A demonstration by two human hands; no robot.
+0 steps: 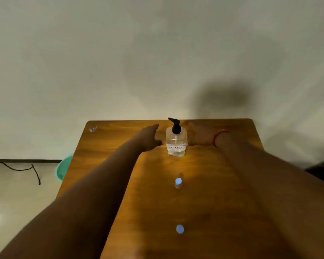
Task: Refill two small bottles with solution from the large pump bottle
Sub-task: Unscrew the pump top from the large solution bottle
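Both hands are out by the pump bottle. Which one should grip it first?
Probably the left hand: its fingers lie open right beside the pump bottle. The right hand is also near, but blurred.

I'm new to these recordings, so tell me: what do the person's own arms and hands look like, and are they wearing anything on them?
Both forearms are bare, with no sleeves in view and no gloves. The only thing worn is a thin orange band around the right wrist, just behind the right hand. The left hand and its wrist show nothing worn. The picture is too blurred to tell rings or other small details.
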